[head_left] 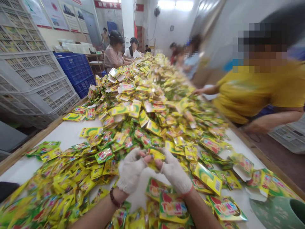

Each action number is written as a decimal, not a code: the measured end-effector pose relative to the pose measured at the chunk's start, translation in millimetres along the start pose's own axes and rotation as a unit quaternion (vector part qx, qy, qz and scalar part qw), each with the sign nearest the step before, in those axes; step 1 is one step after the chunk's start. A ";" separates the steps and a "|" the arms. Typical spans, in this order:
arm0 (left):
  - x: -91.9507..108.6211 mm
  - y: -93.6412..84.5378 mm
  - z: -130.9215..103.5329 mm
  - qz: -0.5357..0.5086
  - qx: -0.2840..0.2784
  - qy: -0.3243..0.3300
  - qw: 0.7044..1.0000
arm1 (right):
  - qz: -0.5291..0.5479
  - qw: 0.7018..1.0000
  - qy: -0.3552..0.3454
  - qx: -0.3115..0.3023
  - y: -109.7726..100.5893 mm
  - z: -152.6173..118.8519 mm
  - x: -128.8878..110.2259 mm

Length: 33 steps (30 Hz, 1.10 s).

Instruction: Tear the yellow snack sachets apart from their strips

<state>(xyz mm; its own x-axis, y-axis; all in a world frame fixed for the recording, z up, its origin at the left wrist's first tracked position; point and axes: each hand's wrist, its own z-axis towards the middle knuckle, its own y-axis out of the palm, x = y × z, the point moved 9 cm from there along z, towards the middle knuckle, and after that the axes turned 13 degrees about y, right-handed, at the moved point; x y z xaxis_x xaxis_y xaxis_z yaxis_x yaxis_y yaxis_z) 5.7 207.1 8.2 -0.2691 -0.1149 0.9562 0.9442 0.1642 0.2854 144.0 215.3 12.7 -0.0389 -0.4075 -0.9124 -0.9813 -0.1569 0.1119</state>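
Both my hands wear white gloves with bare fingertips and meet over the table's near middle. My left hand (132,171) pinches the left side of a small yellow packet (156,155). On the packet's right side, the fingers of my right hand (175,171) are closed. Yellow-green packets (69,178) lie loose to the left. Flat packets with a watermelon picture (172,206) rest between and below my wrists. A yellow box with a barcode (208,178) lies right of my right hand.
A long heap of packets and boxes (143,105) runs down the white table (64,132). White crates (35,73) and blue crates (76,71) stand left. A person in yellow (257,89) is at the right edge; others sit farther back. A green patterned object (271,211) is near right.
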 end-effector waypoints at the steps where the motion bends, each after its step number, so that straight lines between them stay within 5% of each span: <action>1: 6.1 7.9 5.3 0.043 -0.038 0.029 0.998 | 0.026 1.000 0.004 -0.013 -0.9 0.7 0.3; 3: 22.1 27.8 21.5 0.199 -0.123 0.117 0.965 | 0.074 0.997 -0.005 -0.002 -11.5 2.6 -2.1; 4: 30.2 40.2 31.8 0.304 -0.163 0.171 0.923 | 0.091 0.996 -0.017 0.016 -19.9 3.7 -4.2; 6: 41.0 69.1 53.8 0.502 -0.229 0.279 0.786 | 0.106 0.992 -0.034 0.056 -37.0 6.0 -6.5; 7: 41.9 81.2 66.3 0.540 -0.251 0.306 0.743 | 0.106 0.991 -0.037 0.075 -44.4 7.2 -6.6; 9: 39.0 101.0 90.1 0.573 -0.291 0.330 0.692 | 0.090 0.990 -0.036 0.103 -54.6 9.3 -5.6; 12: 34.7 114.6 113.0 0.601 -0.317 0.330 0.655 | 0.049 0.989 -0.051 0.133 -62.3 9.2 -7.9; 18: 52.2 84.8 98.8 0.639 -0.336 0.290 0.628 | -0.047 0.974 -0.152 0.159 -64.6 -2.9 -32.4; 22: 59.9 59.2 60.2 0.542 -0.392 0.238 0.704 | -0.013 0.990 -0.134 0.043 -42.2 -2.8 -31.3; 24: 66.6 50.0 41.7 0.527 -0.351 0.268 0.726 | 0.031 0.996 -0.081 -0.003 -30.9 -0.5 -21.1; 29: 57.3 29.5 2.2 0.649 -0.212 0.346 0.643 | 0.087 0.995 -0.019 -0.052 -8.1 -1.8 -8.1; 33: 31.6 7.5 -3.9 0.645 -0.202 0.299 0.674 | 0.077 0.997 0.000 -0.002 -10.5 -3.1 -4.4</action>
<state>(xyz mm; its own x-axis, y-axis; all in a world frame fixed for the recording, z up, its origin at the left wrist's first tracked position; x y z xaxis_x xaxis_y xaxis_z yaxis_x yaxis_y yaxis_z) 4.9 200.9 40.4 0.8349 -0.5264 0.1607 0.3264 0.2384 -0.9147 155.0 215.9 16.8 -0.1896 -0.4279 -0.8837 -0.9629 -0.0950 0.2526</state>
